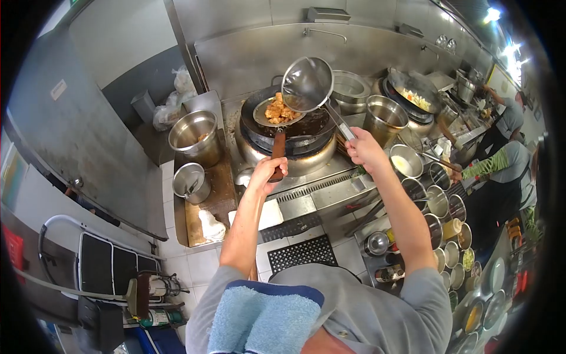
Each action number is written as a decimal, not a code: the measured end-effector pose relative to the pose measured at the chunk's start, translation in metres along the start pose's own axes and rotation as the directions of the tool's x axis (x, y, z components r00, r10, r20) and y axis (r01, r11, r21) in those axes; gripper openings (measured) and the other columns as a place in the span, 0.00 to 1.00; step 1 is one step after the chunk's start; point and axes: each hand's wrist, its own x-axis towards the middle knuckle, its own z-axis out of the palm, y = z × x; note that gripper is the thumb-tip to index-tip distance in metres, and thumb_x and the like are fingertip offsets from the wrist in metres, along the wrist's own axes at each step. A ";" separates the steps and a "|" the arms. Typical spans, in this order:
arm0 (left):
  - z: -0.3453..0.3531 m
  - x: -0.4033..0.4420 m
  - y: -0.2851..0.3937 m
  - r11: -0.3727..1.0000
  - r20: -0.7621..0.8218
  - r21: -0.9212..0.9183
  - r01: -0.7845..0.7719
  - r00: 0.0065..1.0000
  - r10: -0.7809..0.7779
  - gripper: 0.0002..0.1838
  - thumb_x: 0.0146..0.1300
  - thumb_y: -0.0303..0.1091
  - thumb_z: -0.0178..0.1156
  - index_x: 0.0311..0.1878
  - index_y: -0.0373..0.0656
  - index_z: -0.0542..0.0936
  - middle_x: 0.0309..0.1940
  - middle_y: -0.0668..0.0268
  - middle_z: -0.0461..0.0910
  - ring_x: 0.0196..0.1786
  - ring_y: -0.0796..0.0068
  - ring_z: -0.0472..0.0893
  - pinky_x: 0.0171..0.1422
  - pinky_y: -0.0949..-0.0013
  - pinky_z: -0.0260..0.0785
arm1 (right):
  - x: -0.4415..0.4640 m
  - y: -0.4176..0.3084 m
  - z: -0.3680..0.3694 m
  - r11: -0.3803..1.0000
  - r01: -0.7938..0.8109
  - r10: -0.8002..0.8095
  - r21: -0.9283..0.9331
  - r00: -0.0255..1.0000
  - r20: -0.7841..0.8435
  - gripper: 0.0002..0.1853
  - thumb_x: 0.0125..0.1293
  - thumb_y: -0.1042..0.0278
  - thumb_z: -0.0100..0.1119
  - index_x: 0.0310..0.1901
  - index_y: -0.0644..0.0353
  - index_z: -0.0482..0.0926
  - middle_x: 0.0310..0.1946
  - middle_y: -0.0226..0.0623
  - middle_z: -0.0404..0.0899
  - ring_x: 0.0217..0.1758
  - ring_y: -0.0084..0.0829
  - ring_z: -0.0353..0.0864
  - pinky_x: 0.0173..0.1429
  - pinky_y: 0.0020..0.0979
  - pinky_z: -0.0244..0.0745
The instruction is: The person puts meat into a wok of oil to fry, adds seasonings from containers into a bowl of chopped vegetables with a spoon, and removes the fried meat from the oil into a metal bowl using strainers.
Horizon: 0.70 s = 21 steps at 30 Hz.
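Note:
My left hand (266, 174) is closed round the brown wooden handle of a skimmer (260, 116). Browned fried pieces (278, 110) lie heaped in the skimmer, which is over a dark wok (312, 126) on the stove. The metal handle of a round mesh strainer (308, 85) is in my right hand (367, 153), with the fingers wrapped round it. That strainer is tilted up above the right side of the skimmer, and I see nothing in its bowl. Part of the wok is hidden behind both tools.
Left of the stove stand a large steel pot (194, 133) and a smaller pot (191, 183). A tall steel pot (386, 118) stands at right, near a second wok (413, 97) with food. Several seasoning bowls (437, 200) line the right counter. Co-workers (501, 162) stand farther right.

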 end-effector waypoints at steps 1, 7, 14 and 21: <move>0.001 -0.001 -0.001 0.999 0.007 -0.040 0.014 1.000 -0.014 0.03 0.59 0.22 0.53 0.35 0.31 0.71 0.23 0.67 0.70 0.22 0.81 0.69 0.27 0.77 0.64 | -0.001 0.003 -0.002 0.990 0.052 -0.054 -0.135 0.998 -0.018 0.22 0.61 0.82 0.38 0.58 0.64 0.61 0.26 0.30 0.67 0.18 0.17 0.60 0.16 0.18 0.53; 0.001 -0.010 -0.009 0.997 -0.018 0.064 0.031 0.999 -0.030 0.03 0.58 0.23 0.53 0.33 0.33 0.71 0.21 0.67 0.71 0.22 0.79 0.71 0.27 0.75 0.66 | 0.009 0.031 -0.006 0.740 0.354 -0.438 -0.572 0.899 -0.010 0.23 0.63 0.78 0.37 0.62 0.61 0.61 0.24 0.28 0.68 0.19 0.16 0.62 0.22 0.20 0.59; 0.001 -0.026 -0.025 0.982 -0.027 0.179 -0.062 0.997 0.068 0.05 0.59 0.26 0.55 0.29 0.40 0.70 0.17 0.70 0.70 0.19 0.80 0.70 0.24 0.76 0.64 | 0.030 0.021 0.068 0.934 -0.052 -0.026 0.353 0.977 0.212 0.26 0.60 0.83 0.40 0.61 0.67 0.51 0.31 0.38 0.68 0.18 0.14 0.58 0.13 0.15 0.47; -0.007 -0.016 -0.068 0.949 -0.107 0.140 -0.281 0.949 0.297 0.05 0.61 0.32 0.54 0.39 0.43 0.73 0.24 0.70 0.75 0.22 0.81 0.73 0.24 0.76 0.67 | 0.062 0.070 0.214 0.782 -0.361 0.168 0.507 0.907 0.388 0.25 0.56 0.86 0.39 0.58 0.63 0.54 0.34 0.50 0.71 0.17 0.19 0.61 0.13 0.18 0.53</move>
